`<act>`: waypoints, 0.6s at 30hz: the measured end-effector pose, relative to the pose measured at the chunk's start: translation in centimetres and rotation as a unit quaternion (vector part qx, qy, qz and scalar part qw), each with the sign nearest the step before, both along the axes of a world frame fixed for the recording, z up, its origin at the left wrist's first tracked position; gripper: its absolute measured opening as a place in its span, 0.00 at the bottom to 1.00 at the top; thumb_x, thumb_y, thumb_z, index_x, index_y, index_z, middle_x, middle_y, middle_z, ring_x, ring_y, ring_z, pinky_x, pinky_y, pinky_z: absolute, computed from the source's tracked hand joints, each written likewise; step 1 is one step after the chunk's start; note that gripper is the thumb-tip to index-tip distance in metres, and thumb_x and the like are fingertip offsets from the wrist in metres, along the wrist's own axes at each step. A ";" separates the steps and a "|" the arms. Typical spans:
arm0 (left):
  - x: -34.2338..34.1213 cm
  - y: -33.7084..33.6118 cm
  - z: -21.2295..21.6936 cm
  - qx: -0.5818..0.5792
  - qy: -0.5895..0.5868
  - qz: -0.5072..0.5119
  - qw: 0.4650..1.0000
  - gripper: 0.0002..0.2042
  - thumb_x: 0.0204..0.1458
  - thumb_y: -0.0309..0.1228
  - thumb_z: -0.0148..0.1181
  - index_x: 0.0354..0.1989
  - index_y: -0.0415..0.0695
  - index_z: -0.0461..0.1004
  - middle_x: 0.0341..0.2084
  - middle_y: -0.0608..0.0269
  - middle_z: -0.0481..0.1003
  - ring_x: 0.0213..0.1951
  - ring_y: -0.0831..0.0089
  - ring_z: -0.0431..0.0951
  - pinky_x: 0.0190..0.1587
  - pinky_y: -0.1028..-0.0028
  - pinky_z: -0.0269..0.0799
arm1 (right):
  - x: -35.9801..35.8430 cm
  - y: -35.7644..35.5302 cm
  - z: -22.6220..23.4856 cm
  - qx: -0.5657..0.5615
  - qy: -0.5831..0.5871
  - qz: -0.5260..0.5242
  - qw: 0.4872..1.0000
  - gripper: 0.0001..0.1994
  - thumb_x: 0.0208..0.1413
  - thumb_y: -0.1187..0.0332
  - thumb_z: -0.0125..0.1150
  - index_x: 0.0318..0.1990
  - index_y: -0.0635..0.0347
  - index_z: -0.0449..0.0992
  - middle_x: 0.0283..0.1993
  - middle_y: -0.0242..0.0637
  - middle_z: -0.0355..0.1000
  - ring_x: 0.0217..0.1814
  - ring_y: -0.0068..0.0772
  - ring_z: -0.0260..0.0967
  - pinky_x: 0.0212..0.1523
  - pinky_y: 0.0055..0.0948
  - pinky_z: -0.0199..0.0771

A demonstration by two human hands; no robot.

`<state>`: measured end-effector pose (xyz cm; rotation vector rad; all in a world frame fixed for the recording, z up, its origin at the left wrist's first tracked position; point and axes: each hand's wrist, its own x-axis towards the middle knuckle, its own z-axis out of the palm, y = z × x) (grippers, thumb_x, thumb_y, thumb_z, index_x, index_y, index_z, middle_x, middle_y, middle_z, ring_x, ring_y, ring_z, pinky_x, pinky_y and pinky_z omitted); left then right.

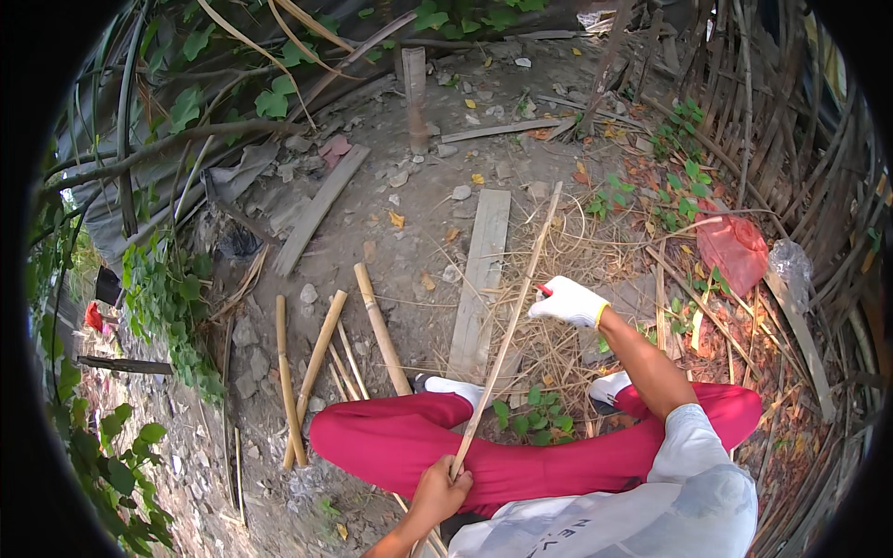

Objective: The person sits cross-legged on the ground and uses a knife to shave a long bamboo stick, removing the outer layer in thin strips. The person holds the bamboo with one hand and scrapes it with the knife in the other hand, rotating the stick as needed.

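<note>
Fingers of my bare L hand, bottom ctr, closed on thin strip running diag. to upper ctr; gloved R hand btw ctr & right, arm angled up-left, grip unclear.

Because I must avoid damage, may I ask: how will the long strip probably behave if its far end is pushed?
The strip is probably springy, not floppy: it runs nearly straight beyond the left hand. It is likely light, being so thin. Its far end may swing easily, being far from that grip.
</note>
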<state>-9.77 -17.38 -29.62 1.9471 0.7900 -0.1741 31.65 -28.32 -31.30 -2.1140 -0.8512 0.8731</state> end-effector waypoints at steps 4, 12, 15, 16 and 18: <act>4.4 -0.1 -0.9 0.033 -0.050 -0.008 0.998 0.10 0.57 0.31 0.62 0.35 0.36 0.70 0.19 0.49 0.73 0.22 0.56 0.76 0.28 0.60 0.69 | -8.0 1.2 0.4 0.056 -0.138 0.061 0.987 0.24 0.51 0.49 0.64 0.21 0.64 0.70 0.18 0.52 0.62 0.21 0.52 0.59 0.27 0.47 0.61; 9.6 -0.2 -1.9 0.102 -0.093 0.009 0.990 0.09 0.57 0.29 0.59 0.37 0.33 0.70 0.24 0.39 0.77 0.30 0.41 0.81 0.34 0.50 0.73 | -12.4 1.4 -1.4 -0.036 -0.225 0.045 0.973 0.14 0.48 0.55 0.59 0.25 0.57 0.80 0.28 0.51 0.77 0.34 0.59 0.76 0.39 0.50 0.77; 9.9 -1.2 -2.1 0.111 -0.072 0.015 0.991 0.08 0.56 0.27 0.57 0.37 0.34 0.70 0.24 0.39 0.77 0.31 0.39 0.80 0.35 0.50 0.74 | -11.9 2.1 -2.2 -0.073 -0.206 0.043 0.975 0.13 0.48 0.57 0.60 0.26 0.57 0.82 0.28 0.51 0.77 0.34 0.58 0.77 0.39 0.50 0.77; 9.9 -1.5 -2.4 0.120 -0.065 0.013 0.991 0.08 0.56 0.26 0.57 0.37 0.34 0.69 0.24 0.39 0.77 0.31 0.39 0.80 0.35 0.50 0.74 | -11.9 2.3 -2.6 -0.075 -0.225 0.042 0.971 0.13 0.47 0.57 0.60 0.26 0.57 0.82 0.28 0.51 0.77 0.34 0.58 0.77 0.38 0.50 0.77; 9.9 -1.7 -2.6 0.142 -0.050 0.008 0.989 0.07 0.54 0.25 0.57 0.37 0.34 0.69 0.24 0.38 0.77 0.31 0.38 0.80 0.36 0.50 0.74 | -12.0 2.5 -3.4 -0.079 -0.261 0.039 0.961 0.13 0.47 0.59 0.60 0.27 0.58 0.83 0.27 0.51 0.78 0.33 0.57 0.78 0.37 0.49 0.78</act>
